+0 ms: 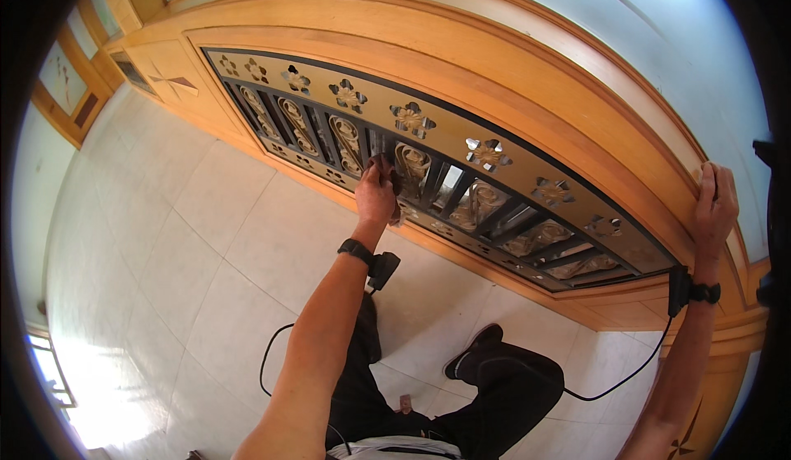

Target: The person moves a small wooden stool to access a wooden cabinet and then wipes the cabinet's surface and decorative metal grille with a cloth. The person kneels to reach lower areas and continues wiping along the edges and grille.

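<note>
My left hand [375, 191] holds a dark brown cloth [390, 178] against the lower part of a decorative metal grille [432, 132]. The grille has black upright bars, gold scrollwork and flower-shaped cutouts, and sits in a wooden panel. Part of the cloth hangs below my fingers, and their tips are partly hidden. At the far right my right hand [715, 203] rests on the wooden ledge [673, 120] above the grille's right end, with nothing seen in it. Each wrist wears a black strap with a small device and a cable.
Pale floor tiles [247, 231] lie below the wooden panelling [167, 89]. My bent legs in dark trousers [513, 373] are close to the panel. A small reddish-brown object [405, 404] shows between them. Black cables [618, 392] loop beside both arms.
</note>
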`<state>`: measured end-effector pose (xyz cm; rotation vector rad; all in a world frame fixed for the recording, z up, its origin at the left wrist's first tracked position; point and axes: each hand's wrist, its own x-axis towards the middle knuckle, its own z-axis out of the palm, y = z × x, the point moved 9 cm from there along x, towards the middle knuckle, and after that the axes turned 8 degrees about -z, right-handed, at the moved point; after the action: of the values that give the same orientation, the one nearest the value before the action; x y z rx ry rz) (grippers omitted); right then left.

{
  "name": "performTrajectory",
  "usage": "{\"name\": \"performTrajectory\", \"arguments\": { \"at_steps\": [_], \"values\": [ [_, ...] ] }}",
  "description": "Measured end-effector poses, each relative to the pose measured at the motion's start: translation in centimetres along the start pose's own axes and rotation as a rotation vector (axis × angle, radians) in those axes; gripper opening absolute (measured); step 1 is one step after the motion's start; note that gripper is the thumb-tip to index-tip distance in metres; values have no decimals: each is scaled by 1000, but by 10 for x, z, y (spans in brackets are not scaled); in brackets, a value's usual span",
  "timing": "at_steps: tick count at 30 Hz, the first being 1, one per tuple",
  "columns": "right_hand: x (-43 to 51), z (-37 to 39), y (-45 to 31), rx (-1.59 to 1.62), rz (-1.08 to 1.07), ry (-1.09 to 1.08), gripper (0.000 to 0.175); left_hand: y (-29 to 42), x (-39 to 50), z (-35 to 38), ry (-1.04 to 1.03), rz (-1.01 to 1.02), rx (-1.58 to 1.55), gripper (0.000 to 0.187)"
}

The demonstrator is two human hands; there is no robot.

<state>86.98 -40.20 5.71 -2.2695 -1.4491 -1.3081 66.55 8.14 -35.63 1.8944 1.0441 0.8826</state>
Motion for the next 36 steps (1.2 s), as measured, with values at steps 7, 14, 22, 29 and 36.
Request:
{"name": "performTrajectory", "arguments": {
  "at_steps": [7, 14, 22, 29, 36],
  "values": [
    [-2, 0, 3, 29, 40, 5, 17, -58, -4, 35, -210, -200, 58, 34],
    [0, -1, 1, 4, 42, -8, 17, -45, 0, 22, -218, -209, 10, 37],
    [-6, 1, 12, -85, 35, -18, 21, 1, 0, -14, -129, 27, -53, 34],
    [-9, 0, 14, -111, 23, 3, 23, -73, -34, 28, -344, -194, 170, 38],
    [-13, 3, 31, -109, 92, -84, 25, -134, -34, 51, -222, -433, -277, 32]
  ]
}}
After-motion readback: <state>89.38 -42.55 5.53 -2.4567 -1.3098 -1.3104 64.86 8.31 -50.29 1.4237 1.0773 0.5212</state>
